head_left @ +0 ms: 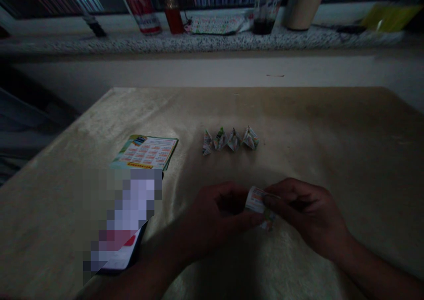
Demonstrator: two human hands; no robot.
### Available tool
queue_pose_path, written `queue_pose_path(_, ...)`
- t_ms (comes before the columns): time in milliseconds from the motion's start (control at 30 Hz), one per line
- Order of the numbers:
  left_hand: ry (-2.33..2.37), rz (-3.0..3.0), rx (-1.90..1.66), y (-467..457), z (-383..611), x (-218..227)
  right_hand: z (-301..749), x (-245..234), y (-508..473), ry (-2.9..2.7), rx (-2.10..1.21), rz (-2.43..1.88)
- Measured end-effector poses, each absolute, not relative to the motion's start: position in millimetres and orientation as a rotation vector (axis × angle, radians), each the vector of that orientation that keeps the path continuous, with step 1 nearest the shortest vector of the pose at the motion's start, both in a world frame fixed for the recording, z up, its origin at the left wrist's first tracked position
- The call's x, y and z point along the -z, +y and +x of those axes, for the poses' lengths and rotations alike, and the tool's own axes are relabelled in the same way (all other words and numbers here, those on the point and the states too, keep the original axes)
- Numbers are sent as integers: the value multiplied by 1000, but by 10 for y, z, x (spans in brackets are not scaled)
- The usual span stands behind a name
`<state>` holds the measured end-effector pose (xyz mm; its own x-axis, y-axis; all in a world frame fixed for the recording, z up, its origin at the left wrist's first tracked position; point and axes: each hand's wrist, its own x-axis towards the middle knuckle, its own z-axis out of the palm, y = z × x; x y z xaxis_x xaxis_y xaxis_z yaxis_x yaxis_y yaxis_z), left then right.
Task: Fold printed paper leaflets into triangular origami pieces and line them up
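A small piece of printed paper [259, 203], partly folded, is pinched between both my hands low over the table. My left hand [215, 218] grips its left side with thumb and fingers closed. My right hand [306, 214] holds its right side, fingers curled over it. Beyond the hands, several small folded paper triangles [230, 140] lie in a row on the beige table [298, 128]. A printed leaflet sheet [145, 152] lies flat to the left.
A blurred-out flat object [124, 223] lies at the front left of the table. On a speckled ledge [198, 42] behind stand a red can [143, 11], a small red bottle [173, 16], a dark glass [265, 9] and a beige cylinder [303, 6].
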<state>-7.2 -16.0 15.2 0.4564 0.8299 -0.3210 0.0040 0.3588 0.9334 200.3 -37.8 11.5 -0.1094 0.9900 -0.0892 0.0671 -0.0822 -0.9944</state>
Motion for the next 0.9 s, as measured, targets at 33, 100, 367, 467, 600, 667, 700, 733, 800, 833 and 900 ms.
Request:
queue_pose_path(33,969,1094,-646,-155,-82,-160,2004,-114,-375,-1311,-1323,-1261)
queue_pose_path(100,997,1142,-644,-148,-100,-179,2010,-113,-369,-1365,-1348,-1231)
queue_pose_path(367,1044,1400,-512,-161,-105,-220,2015,-97,-376,-1569,-1405,-1199)
queue_pose_path(467,1042,1322,-553,-152,-119,-201,2015,-112,-381,-1486,-1364,-1227)
queue_pose_path(600,1035,1353,-508,-138,-135,-191,2024,-125,-372,-1480,-1412,-1219)
queue_pose_path(667,1026,1379,-494,-140,-133,-194,2028,-118,-371,-1492,-1451,-1205)
queue_pose_path(700,1017,1386,-497,-144,-129,-197,2029,-114,-373,-1502,-1456,-1195)
queue_pose_path(733,1007,1391,-515,-150,-123,-199,2030,-111,-377,-1514,-1447,-1184)
queue_pose_path(800,972,1383,-576,-163,-108,-204,2030,-113,-388,-1536,-1408,-1162)
queue_pose_path(833,951,1369,-606,-170,-99,-205,2029,-119,-393,-1542,-1388,-1151)
queue_pose_path(900,920,1325,-649,-180,-83,-206,2027,-136,-401,-1542,-1348,-1129)
